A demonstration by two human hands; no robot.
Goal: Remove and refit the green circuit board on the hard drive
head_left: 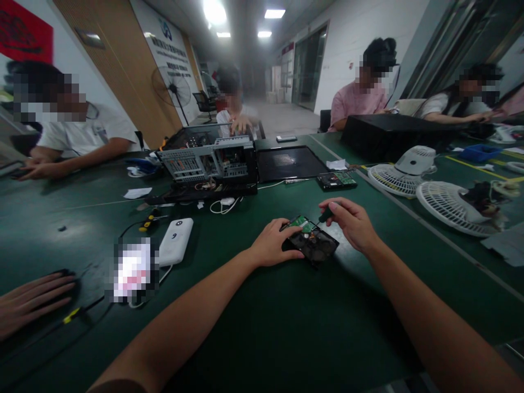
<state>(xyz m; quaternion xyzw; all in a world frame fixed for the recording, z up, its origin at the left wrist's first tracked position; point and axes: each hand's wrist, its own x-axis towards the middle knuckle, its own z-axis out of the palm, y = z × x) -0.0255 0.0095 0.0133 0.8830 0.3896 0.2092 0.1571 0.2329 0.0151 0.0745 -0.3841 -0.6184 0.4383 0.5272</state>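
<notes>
In front of me on the green table lies a hard drive [318, 246], its dark underside and green circuit board [302, 222] facing up. My left hand [275, 243] grips the drive's left side, thumb along the near edge and fingers over the board. A screwdriver [326, 214] with a dark green handle is pinched in my right hand [351, 222]. Its thin shaft slants down to the left, and the tip is at the board; whether it sits in a screw I cannot tell. A second hard drive [337, 180] rests farther back, board side up.
An opened computer case [208, 164] stands at the back left, beside a black side panel [291, 162]. White fan parts [403, 176] lie on the right. A white power bank [176, 242] with a cable is at left. Another person's hand [35, 301] rests at the left edge; several people sit around.
</notes>
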